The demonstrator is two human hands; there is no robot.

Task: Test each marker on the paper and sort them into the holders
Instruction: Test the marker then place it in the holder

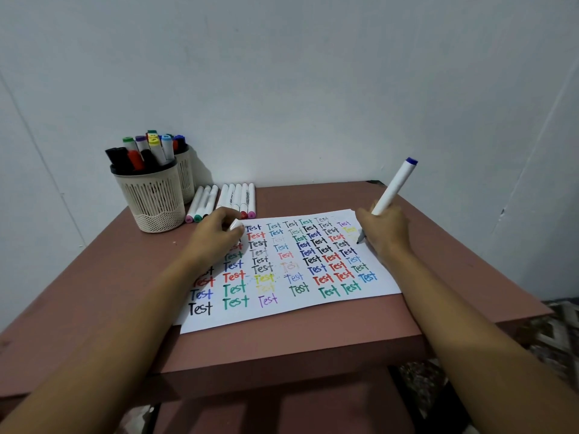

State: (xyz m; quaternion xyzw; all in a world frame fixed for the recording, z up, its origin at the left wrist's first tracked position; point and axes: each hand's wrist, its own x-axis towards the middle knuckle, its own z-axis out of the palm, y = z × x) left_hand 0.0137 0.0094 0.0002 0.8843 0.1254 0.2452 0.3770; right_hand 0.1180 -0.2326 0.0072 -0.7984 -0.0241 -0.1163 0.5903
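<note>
On brown table [313,339], crowded paper [282,314]. Gripping marker [393,186] in right hand [387,233] at paper's right edge, cap [236,226] in left hand [216,236]. Could easily ink table there.

Home room by look of it, small study corner. Pinkish-brown desk [313,336] pushed against bare pale painted wall [282,73], wall corner at left. Patterned floor covering [557,333] at right. Cream lattice holders [153,198] packed with markers, hand-lettered paper [282,311] on desk.

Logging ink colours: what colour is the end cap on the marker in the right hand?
End cap is dark blue; head view.
</note>
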